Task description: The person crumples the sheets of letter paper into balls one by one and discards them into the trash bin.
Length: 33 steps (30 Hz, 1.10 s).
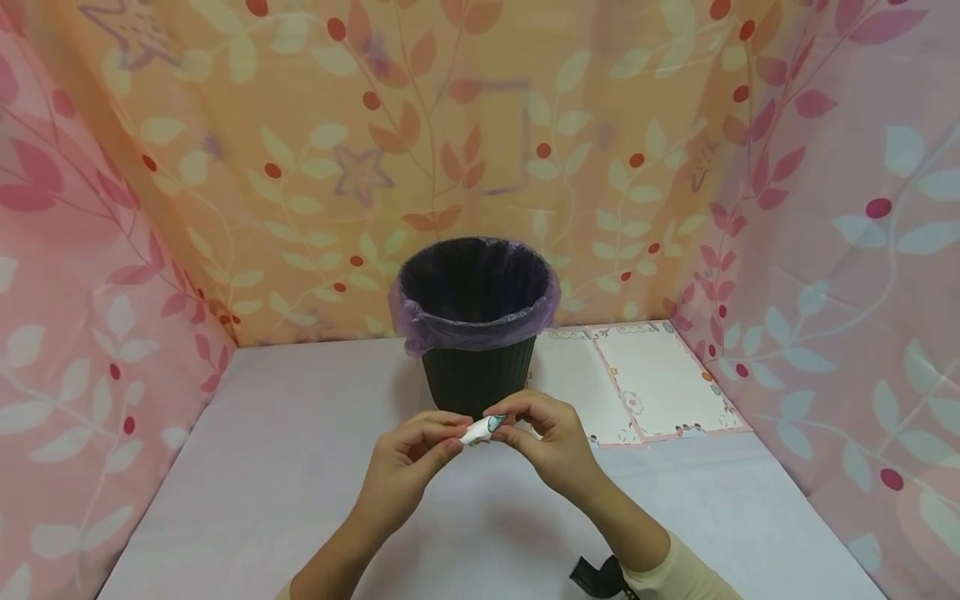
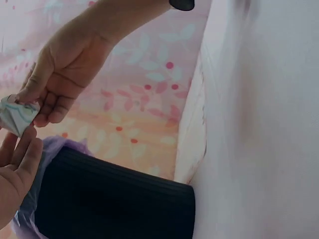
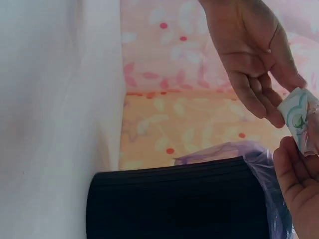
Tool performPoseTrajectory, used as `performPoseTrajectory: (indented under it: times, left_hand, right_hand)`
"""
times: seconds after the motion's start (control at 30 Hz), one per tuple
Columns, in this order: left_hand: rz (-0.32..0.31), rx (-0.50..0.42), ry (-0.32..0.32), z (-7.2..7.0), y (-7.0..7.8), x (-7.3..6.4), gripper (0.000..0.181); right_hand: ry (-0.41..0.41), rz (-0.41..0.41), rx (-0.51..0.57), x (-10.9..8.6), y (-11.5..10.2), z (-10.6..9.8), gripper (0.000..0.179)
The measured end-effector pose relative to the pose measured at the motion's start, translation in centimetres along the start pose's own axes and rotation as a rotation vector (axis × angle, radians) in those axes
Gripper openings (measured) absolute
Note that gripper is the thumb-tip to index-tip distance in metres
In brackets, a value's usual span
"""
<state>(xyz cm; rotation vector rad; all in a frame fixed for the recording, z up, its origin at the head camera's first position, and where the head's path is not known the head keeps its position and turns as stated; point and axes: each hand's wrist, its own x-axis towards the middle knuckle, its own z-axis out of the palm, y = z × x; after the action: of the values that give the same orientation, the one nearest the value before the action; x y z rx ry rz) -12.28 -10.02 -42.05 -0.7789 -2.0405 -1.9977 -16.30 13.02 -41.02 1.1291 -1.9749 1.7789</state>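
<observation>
A small crumpled piece of white paper (image 1: pixel 480 430) with teal markings is held between both hands, in front of the bin. My left hand (image 1: pixel 405 471) pinches its left end between thumb and fingers. At the other end, my right hand (image 1: pixel 553 440) grips it the same way. Up close in the right wrist view, the paper (image 3: pixel 297 118) shows a folded, pointed shape with a teal scalloped line and a small green print. Just beyond the fingertips stands a black ribbed bin (image 1: pixel 477 379), lined with a purple plastic bag (image 1: pixel 480 332).
Two decorated sheets, one on the left (image 1: pixel 570 354) and one on the right (image 1: pixel 660 383), lie behind and right of the bin on the white-covered table (image 1: pixel 300 467). Floral curtains (image 1: pixel 285 167) enclose the back and sides. A black object (image 1: pixel 597 577) shows beside the right wrist.
</observation>
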Motion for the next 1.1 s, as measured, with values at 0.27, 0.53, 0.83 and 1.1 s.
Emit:
performPoseTrajectory:
  times: [0.27, 0.53, 0.83, 1.1]
  left_hand:
    - [0.002, -0.063, -0.079, -1.0, 0.1, 0.6, 0.022]
    - [-0.01, 0.079, 0.097, -2.7, 0.7, 2.0, 0.025]
    - [0.057, 0.247, 0.286, -6.0, 2.4, 7.0, 0.036]
    - [-0.058, 0.424, 0.239, -7.8, 3.0, 10.4, 0.062]
  right_hand:
    - [-0.02, -0.092, -0.05, 0.1, 0.1, 0.0, 0.03]
    - [0.029, -0.169, -0.142, 0.1, 0.9, -0.3, 0.035]
    - [0.042, -0.173, -0.183, 0.4, 0.8, -0.7, 0.03]
    - [0.045, -0.176, -0.188, 0.5, 1.0, -0.8, 0.031]
